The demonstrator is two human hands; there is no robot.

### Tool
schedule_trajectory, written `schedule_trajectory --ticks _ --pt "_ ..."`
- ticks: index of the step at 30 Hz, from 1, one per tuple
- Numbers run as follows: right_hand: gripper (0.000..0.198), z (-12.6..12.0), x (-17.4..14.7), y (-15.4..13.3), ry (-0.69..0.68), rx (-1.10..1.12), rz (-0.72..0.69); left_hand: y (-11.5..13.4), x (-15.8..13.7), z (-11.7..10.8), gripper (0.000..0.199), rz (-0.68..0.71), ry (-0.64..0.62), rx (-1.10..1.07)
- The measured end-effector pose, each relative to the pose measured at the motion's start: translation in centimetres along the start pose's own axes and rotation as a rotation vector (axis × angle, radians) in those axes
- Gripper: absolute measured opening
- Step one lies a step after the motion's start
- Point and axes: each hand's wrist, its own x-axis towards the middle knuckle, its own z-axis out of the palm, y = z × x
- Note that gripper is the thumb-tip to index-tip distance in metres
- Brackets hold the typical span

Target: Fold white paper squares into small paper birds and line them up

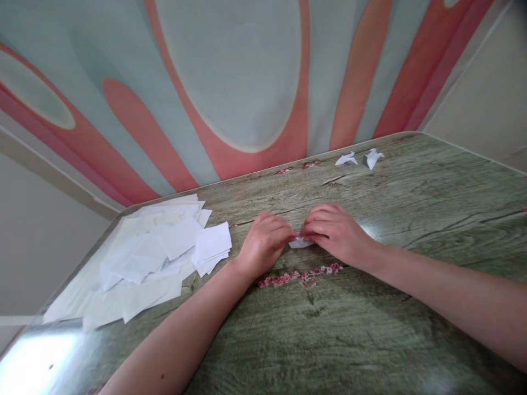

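A small folded piece of white paper [301,242] lies on the table between my two hands, partly covered by my fingers. My left hand [269,241] pinches its left side, with thumb and fingertips together. From the right, my right hand [335,233] grips the other side, its fingers curled over the paper's upper edge. The fingertips of both hands almost meet above the paper. How the hidden part is folded I cannot make out.
A wide pile of loose white paper sheets [140,258] spreads over the left of the wood-grain table [329,329]. Beside it sits a stack of small paper squares [213,244]. Two folded paper figures, one [346,159] left of the other [374,158], stand near the back edge.
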Motion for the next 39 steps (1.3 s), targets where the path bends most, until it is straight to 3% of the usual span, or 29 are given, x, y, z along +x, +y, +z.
schedule_trajectory --ticks 9,31,37,39 --pt "0.015 -0.1 0.0 -0.2 -0.012 0.013 -0.025 0.6 0.2 -0.1 0.021 0.014 -0.015 0.002" --pt "0.007 0.2 0.0 0.1 -0.021 0.105 0.054 0.9 0.2 -0.1 0.021 0.031 -0.019 0.041" --pt "0.007 0.0 -0.1 -0.2 0.157 0.053 0.08 1.4 0.2 0.0 0.017 -0.045 0.027 0.125" --pt "0.006 0.1 -0.1 -0.3 0.159 0.038 0.107 1.8 0.3 0.0 0.016 -0.085 0.039 0.108"
